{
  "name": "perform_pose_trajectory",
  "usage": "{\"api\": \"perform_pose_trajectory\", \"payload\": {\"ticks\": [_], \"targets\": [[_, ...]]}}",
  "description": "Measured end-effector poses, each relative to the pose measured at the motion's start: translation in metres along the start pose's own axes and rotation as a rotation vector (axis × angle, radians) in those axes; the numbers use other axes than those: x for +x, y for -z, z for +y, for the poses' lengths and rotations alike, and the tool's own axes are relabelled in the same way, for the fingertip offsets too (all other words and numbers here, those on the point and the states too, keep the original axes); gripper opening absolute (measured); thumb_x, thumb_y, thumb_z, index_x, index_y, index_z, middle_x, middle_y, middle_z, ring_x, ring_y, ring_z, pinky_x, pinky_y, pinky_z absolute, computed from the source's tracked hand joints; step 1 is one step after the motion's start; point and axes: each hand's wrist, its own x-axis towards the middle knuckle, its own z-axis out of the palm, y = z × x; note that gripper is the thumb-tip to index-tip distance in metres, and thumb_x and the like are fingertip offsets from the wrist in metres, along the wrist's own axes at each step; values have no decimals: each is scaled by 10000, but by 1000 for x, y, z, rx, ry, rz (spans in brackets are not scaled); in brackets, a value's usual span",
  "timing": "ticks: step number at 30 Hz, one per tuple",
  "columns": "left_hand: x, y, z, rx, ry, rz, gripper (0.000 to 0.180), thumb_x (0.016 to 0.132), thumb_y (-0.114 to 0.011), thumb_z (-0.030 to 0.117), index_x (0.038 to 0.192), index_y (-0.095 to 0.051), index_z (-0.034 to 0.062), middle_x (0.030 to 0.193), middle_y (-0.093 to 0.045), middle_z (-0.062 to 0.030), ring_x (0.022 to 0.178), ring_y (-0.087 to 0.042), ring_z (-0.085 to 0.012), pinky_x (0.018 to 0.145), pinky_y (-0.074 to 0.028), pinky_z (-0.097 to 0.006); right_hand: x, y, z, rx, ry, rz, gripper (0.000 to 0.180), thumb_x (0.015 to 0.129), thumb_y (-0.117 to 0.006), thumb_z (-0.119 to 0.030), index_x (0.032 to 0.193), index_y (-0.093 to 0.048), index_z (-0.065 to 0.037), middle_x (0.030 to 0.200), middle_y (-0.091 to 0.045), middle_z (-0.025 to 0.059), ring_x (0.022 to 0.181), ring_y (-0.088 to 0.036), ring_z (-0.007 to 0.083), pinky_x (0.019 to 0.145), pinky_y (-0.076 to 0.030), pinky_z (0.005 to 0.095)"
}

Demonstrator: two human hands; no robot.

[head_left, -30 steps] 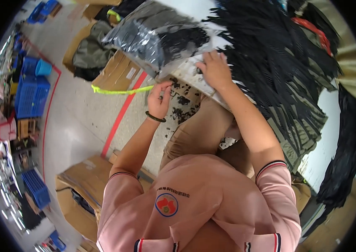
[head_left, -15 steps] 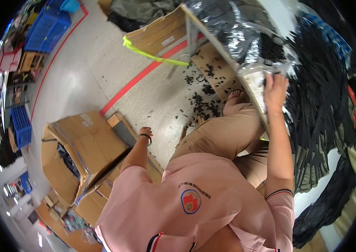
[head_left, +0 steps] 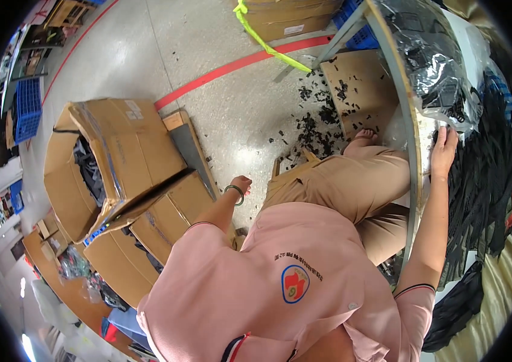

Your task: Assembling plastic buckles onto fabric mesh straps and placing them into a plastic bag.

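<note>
My right hand (head_left: 443, 152) lies on the white tabletop (head_left: 426, 130) with its fingers stretched forward, their tips close to a clear plastic bag (head_left: 443, 72) of black items. A small dark piece shows beside these fingertips. Long black fabric strips (head_left: 479, 175) are heaped to the right of that hand. My left hand (head_left: 242, 184), with a dark bangle (head_left: 235, 194) at the wrist, hangs over the floor with its fingers curled in. Nothing shows in it.
Open cardboard boxes (head_left: 132, 154) holding dark material stand at my left. Black scraps (head_left: 319, 123) litter the floor and a flat cardboard sheet (head_left: 358, 84) below the table. A yellow-green strip (head_left: 268, 45) hangs near a red floor line (head_left: 226, 72). Further left stands a blue crate (head_left: 28, 110).
The view has swung, so the table sits further right and the boxes at left show more. My right hand remains on the tabletop by the bag. My left hand is still over the floor.
</note>
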Motion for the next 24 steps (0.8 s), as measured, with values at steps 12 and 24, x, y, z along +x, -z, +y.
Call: {"api": "perform_pose_trajectory", "payload": {"ticks": [12,24], "targets": [[-5,11,-52,-128,-11,47,209,844,-586,150,984,-591,-6,712,-593,-98,500,-559,-188,441,-454,-310,-16,20,-1,-275,44,-45,593,921,-476,-429,1240,-475,71,1324,-433,253,1272,-357,389,1055,-294,409],[28,32,-16,-240,-142,136,200,856,-591,207,970,-586,42,778,-628,-78,586,-614,-178,511,-479,-308,-23,-3,-130,-138,485,-146,474,845,-602,-135,1283,-452,-32,1308,-453,200,1234,-401,364,1031,-337,398]]}}
